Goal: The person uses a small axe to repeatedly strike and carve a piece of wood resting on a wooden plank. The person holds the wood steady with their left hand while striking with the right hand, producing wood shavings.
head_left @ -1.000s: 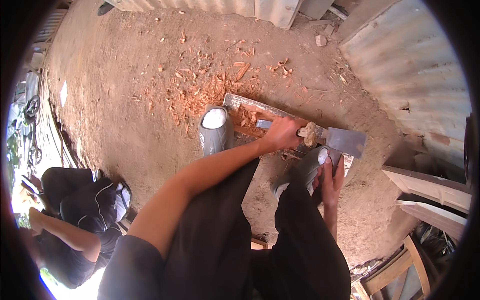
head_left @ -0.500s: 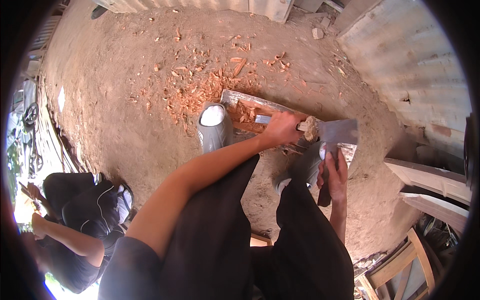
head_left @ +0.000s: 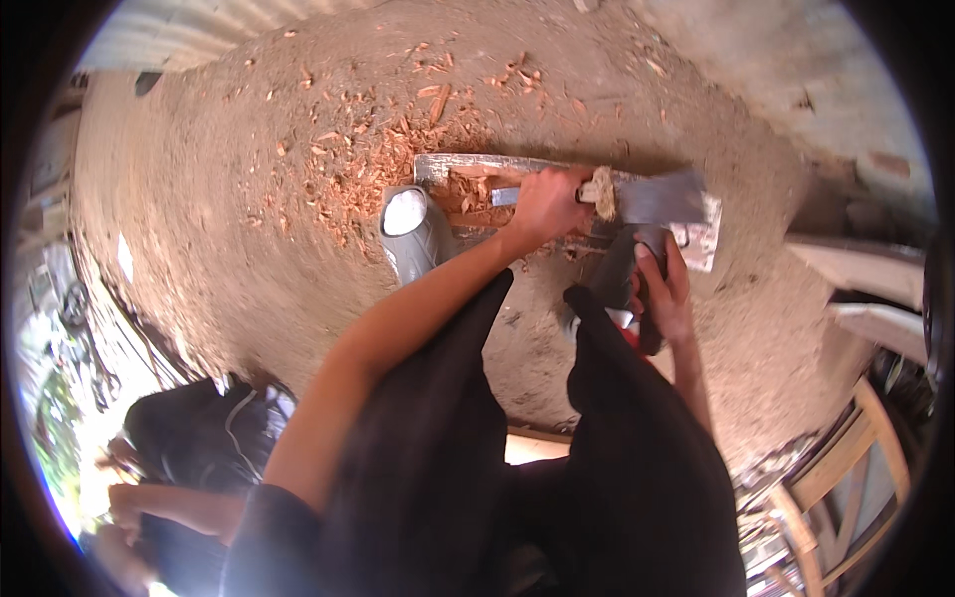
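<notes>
My left hand (head_left: 547, 204) is closed around a chisel (head_left: 505, 196). Its metal blade points left, and its frayed handle end sticks out on the right. The fingers of my right hand (head_left: 671, 284) wrap the dark handle of a hatchet (head_left: 665, 202), whose broad metal head lies right beside that frayed end. Motion blurs the head, so I cannot tell if they touch. Beneath both hands is a long wooden piece (head_left: 487, 163) with a pale, worn surface and a reddish hollow holding wood chips. My left grey shoe (head_left: 410, 244) stands by its left end.
Reddish wood shavings (head_left: 373, 179) lie scattered over the dirt floor beyond the left end. Corrugated sheeting (head_left: 786, 80) rises at the far right. Boards (head_left: 865, 269) and a wooden frame (head_left: 846, 478) stand to my right. Another person (head_left: 194, 438) sits at the lower left.
The whole view has shifted, with the wooden piece and my hands now higher and slightly left in the picture. Both hands keep their grips, and the hatchet head stays by the chisel's end.
</notes>
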`<state>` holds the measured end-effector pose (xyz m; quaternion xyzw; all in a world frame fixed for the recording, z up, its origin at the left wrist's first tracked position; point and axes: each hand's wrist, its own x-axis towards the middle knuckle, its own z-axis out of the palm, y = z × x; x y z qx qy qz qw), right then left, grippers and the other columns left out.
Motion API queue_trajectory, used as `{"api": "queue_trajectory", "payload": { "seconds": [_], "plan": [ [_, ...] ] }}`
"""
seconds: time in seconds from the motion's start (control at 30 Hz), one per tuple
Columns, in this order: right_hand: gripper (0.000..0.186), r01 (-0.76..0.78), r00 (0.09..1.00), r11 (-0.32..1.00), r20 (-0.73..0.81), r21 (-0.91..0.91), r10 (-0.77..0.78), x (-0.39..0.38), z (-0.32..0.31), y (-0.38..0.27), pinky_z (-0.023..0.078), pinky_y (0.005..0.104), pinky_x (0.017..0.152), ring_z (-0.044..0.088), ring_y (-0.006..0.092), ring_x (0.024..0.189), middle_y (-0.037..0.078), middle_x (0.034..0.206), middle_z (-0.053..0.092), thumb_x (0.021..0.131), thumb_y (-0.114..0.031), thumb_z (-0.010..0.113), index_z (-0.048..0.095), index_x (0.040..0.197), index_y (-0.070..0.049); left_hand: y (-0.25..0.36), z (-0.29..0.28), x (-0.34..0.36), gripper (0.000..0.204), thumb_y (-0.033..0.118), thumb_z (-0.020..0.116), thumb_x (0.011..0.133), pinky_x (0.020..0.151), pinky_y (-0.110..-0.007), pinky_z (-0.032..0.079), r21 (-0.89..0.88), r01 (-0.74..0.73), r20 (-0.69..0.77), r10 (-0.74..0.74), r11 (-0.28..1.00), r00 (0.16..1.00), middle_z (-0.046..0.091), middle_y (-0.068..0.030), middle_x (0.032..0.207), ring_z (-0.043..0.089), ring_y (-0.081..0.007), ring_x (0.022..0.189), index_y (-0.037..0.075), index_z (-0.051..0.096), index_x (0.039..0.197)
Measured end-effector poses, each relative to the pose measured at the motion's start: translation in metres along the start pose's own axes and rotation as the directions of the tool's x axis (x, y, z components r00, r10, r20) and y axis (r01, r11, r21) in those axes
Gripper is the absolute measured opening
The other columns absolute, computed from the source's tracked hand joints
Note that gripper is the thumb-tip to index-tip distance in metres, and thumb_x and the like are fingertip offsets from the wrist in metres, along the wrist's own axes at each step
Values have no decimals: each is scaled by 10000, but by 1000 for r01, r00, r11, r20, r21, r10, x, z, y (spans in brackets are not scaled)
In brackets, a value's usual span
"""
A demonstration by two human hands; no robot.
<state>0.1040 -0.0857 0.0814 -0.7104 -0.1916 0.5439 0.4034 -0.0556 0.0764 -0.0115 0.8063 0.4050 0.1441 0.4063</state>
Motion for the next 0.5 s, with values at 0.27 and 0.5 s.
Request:
{"api": "queue_trajectory", "payload": {
  "seconds": [0.27,0.5],
  "plan": [
    [362,-23,1000,999,20,29,22,-12,-9,-1,405,277,435,499,109,484,28,724,548,1080,-321,612,546,1321,-59,2,13,-1,344,262,782,759,744,-517,590,48,-5,-58,8,999,998,750,-199,855,739,-405,813,168,766,1090],
    [461,-77,997,989,12,128,76,-18,-7,-5,404,271,471,511,115,522,41,763,572,1043,-374,662,572,1387,-80,0,0,-4,365,218,728,756,792,-520,587,93,-37,14,36,995,999,746,-229,884,729,-435,834,159,775,1113]
  ]
}}
